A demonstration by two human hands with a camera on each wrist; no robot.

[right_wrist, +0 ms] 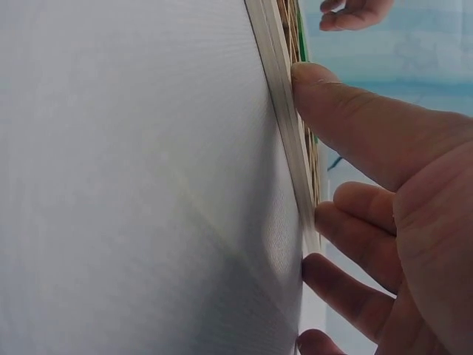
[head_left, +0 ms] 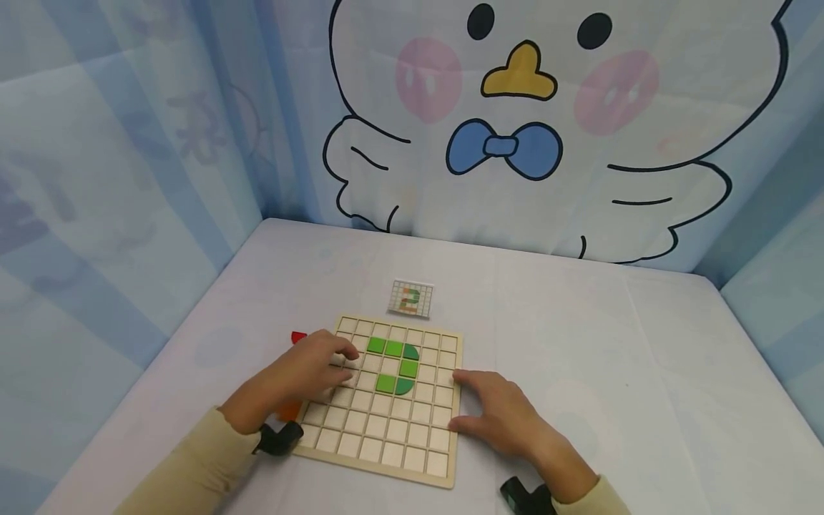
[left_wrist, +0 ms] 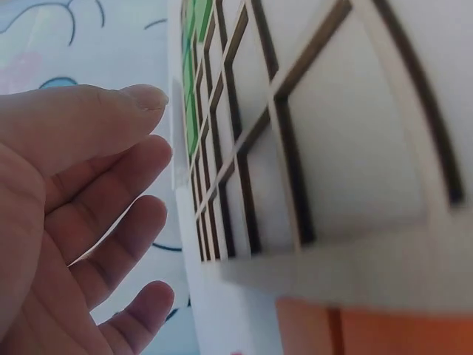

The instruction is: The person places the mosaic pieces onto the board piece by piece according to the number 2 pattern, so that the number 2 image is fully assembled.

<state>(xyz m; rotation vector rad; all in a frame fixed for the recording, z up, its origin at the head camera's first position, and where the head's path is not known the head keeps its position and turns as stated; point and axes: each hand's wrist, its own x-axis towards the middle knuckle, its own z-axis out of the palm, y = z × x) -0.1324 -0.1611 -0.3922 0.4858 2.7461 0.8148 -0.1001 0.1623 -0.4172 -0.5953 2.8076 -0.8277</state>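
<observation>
Wooden grid board (head_left: 386, 428) between your left hand (head_left: 305, 368) and right hand (head_left: 498, 411)

The board lies flat on the bench (head_left: 579, 357), slightly turned, its far edge just short of a picture card (head_left: 410, 298). A broad stretch of white cloth runs on past your right hand; on the left, a red piece (head_left: 298, 336) and an orange piece (head_left: 289, 410) sit close to the board's edge. Behind, the bench meets a printed curtain (head_left: 505, 207).

From your head view you get the layout: four green square tiles (head_left: 394, 348) and two dark green rounded tiles (head_left: 404, 387) in the grid. Your left wrist view adds a dark line across the orange beside the board; your right wrist view shows the board's side wall.

Your left grip stands apart, thumb and fingers loosely bent above the board's left part, the fingertips just off its surface in the left wrist view. Your right grip is apart too, thumb touching the board's right edge, fingers spread along it.
</observation>
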